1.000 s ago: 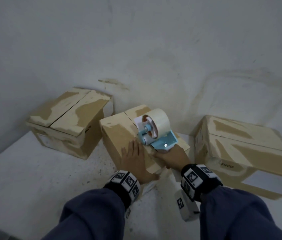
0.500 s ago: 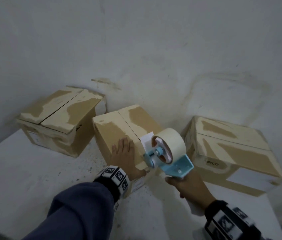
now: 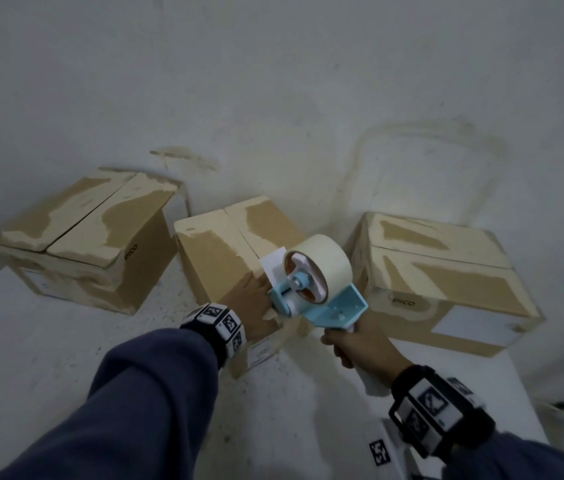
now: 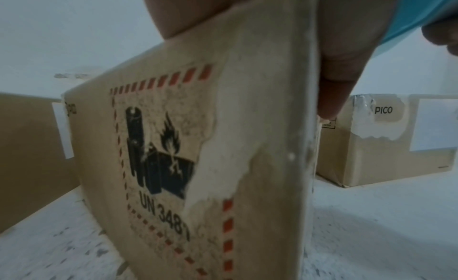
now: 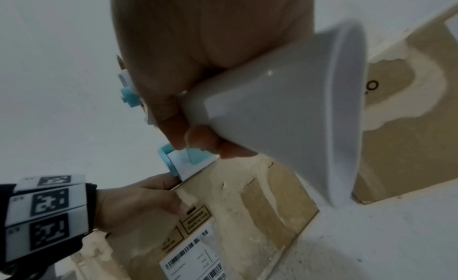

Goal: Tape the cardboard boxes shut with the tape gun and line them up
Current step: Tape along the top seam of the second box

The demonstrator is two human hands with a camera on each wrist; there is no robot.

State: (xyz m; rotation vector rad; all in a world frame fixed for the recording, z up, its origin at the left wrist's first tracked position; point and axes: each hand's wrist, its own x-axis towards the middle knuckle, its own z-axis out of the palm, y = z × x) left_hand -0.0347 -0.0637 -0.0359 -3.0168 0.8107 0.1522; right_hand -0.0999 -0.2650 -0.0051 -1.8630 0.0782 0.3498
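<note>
Cardboard filled the near ground: the middle box (image 3: 225,258) sat closest on the white table (image 3: 48,341), with the left hand (image 3: 251,304) laid flat over its near top edge, fingers straight on the flap and thumb (image 4: 337,72) hanging down the end face. Just right of that hand, the right hand (image 3: 360,344) was wrapped tight round the white grip of the tape gun (image 3: 311,289), whose blue nose hung at the box's near end, by the corner, with a loose tab of tape sticking up beside the roll. Whether the nose touched the card could not be told. The flap seam further along the top looked bare of fresh tape, so this box seemed at best just begun. Beyond it, the left box (image 3: 90,237) and the right box (image 3: 446,271) stood well apart against the wall (image 3: 273,81), their seams showing no clear strip either, only torn patches of old tape; the three sat at different angles, so lining up was also left to do. Against the frame a second back, the gun had come off the middle of the lid and been drawn toward the person, past the near edge, the right wrist had pulled back with it, and the left hand had slid nearer the corner while staying flat on top.
</note>
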